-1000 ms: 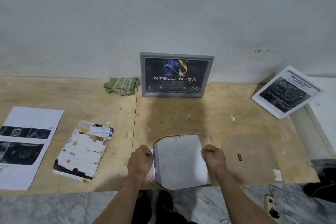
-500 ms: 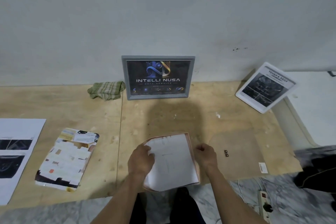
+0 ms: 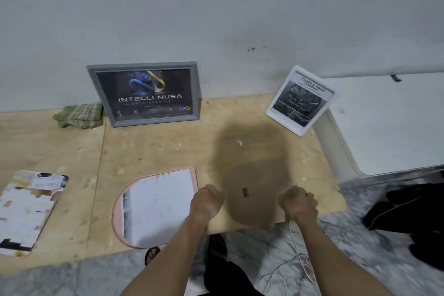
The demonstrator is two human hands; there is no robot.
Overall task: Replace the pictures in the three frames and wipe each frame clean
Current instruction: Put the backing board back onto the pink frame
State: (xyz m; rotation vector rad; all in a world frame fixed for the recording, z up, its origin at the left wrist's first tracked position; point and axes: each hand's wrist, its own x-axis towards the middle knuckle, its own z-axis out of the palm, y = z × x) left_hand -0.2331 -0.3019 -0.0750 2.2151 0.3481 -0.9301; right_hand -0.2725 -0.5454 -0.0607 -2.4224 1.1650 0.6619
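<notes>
The left hand (image 3: 207, 200) and right hand (image 3: 298, 202) are curling at either side of the brown backing board (image 3: 252, 175) near the tabletop's (image 3: 168, 146) front edge, apparently gripping it. Lifting carelessly, they are risking knocking the loose picture (image 3: 156, 204) beside them off that edge. Two frames are leaning at the back: the grey frame (image 3: 144, 94) and the white frame (image 3: 300, 101).

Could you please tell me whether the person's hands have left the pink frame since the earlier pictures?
Yes. Both hands, left and right, shifted right off the pink frame, which stays flat on the plywood, onto the brown backing board.
</notes>
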